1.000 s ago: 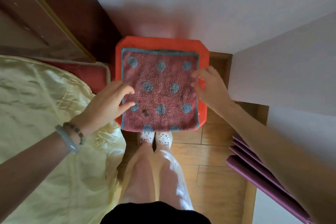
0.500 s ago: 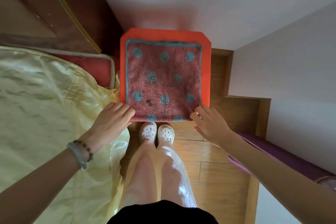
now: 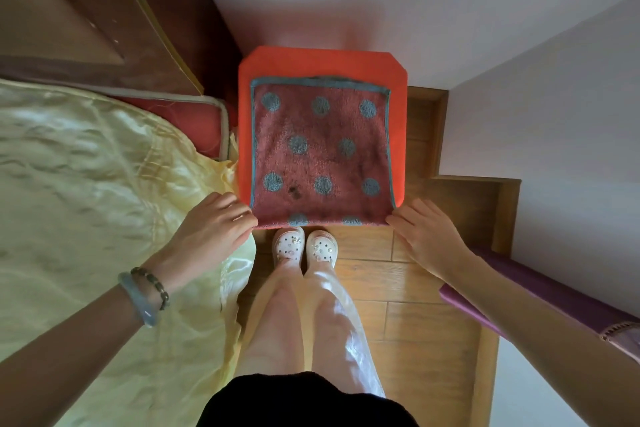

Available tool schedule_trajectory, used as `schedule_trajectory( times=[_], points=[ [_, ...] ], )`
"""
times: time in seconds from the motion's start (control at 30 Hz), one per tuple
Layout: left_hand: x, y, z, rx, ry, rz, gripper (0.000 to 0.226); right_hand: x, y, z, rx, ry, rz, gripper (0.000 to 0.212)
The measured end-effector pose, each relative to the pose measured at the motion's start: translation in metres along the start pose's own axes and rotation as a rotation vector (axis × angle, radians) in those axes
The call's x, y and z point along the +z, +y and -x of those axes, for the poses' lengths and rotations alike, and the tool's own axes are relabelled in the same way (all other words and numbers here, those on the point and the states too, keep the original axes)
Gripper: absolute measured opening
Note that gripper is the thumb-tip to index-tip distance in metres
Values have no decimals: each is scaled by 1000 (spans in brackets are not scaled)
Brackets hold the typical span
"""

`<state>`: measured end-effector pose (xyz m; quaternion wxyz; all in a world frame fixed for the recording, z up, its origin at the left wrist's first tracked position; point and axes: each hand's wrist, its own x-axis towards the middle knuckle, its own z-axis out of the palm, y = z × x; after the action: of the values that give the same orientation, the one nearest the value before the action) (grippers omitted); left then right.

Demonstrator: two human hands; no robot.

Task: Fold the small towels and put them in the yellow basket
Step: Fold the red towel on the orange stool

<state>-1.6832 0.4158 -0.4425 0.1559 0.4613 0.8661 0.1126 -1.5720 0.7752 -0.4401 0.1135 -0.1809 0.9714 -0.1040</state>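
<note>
Both left hand [image 3: 211, 229] and right hand [image 3: 426, 236] meet towel [image 3: 322, 149] near corners on surface [image 3: 322, 62], likely to lift for folding; grip hidden, cannot tell if pinching.

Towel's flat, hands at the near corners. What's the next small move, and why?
Probably pinch both near corners and carry them to the far edge. The towel lies unfolded on the orange stool, left hand and right hand at those corners; grip unclear.
</note>
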Motion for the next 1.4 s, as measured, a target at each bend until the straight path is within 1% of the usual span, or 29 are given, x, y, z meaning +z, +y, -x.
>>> schedule_trajectory(
  times=[0.03, 0.1, 0.13, 0.2, 0.27, 0.33, 0.37, 0.47, 0.53, 0.57, 0.63, 0.73, 0.8, 0.83, 0.87, 0.93, 0.97, 1.1, 1.17, 1.2, 1.27, 1.33, 1.4],
  points=[
    [-2, 4, 3, 9, -15, 24, 14, -1, -3, 6, -3, 3, -12, 19],
    [-5, 10, 10, 40, -59, 72, 24, -3, -7, 19, -15, 6, -42, 14],
    [-6, 13, 13, 61, -86, 103, 26, -6, -10, 24, -17, 11, -71, 13],
    [-10, 19, 19, 94, -140, 170, 26, -10, -14, 33, -25, 4, -128, 16],
    [-16, 22, 22, 107, -185, 246, 22, -16, -18, 37, -5, -38, -207, 12],
    [-26, 21, 21, 85, -208, 317, 19, -24, -18, 33, 89, -122, -327, 20],
    [-32, 18, 19, 55, -204, 348, 19, -31, -17, 27, 159, -168, -375, 22],
    [-51, 0, 4, -71, -83, 396, 25, -54, -8, -1, 434, -239, -498, 15],
    [-64, -14, -11, -140, -8, 398, 28, -67, 4, -23, 600, -222, -626, 15],
    [-68, -20, -20, -165, 22, 402, 29, -70, 11, -35, 634, -196, -664, 14],
    [-71, -32, -35, -226, 73, 432, 29, -74, 24, -58, 630, -132, -660, 12],
    [-70, -48, -58, -384, 79, 487, 5, -69, 43, -88, 650, -117, -644, 12],
    [-66, -57, -70, -471, 79, 538, 25, -62, 54, -105, 694, -95, -678, 11],
    [-63, -61, -76, -505, 86, 562, 27, -59, 59, -112, 720, -73, -691, 10],
    [-62, -64, -82, -523, 91, 583, 24, -55, 63, -117, 740, -48, -696, 11],
    [-57, -68, -92, -578, 111, 598, 11, -49, 68, -125, 753, -23, -683, 12],
    [-54, -71, -96, -609, 120, 597, 10, -48, 69, -128, 753, -25, -674, 13],
    [-38, -73, -106, -693, 159, 562, 15, -39, 71, -134, 753, -78, -601, 15],
    [-29, -71, -109, -739, 189, 542, 25, -36, 69, -135, 742, -77, -542, 17],
    [-26, -71, -109, -745, 213, 508, 32, -34, 69, -134, 735, -58, -520, 19],
    [-22, -68, -107, -694, 251, 396, 43, -32, 67, -129, 711, 6, -501, 25],
    [-25, -57, -102, -570, 268, 302, 43, -30, 63, -122, 664, 75, -464, 30],
    [-29, -39, -92, -408, 236, 221, 37, -31, 53, -112, 582, 104, -413, 30]
  ],
)
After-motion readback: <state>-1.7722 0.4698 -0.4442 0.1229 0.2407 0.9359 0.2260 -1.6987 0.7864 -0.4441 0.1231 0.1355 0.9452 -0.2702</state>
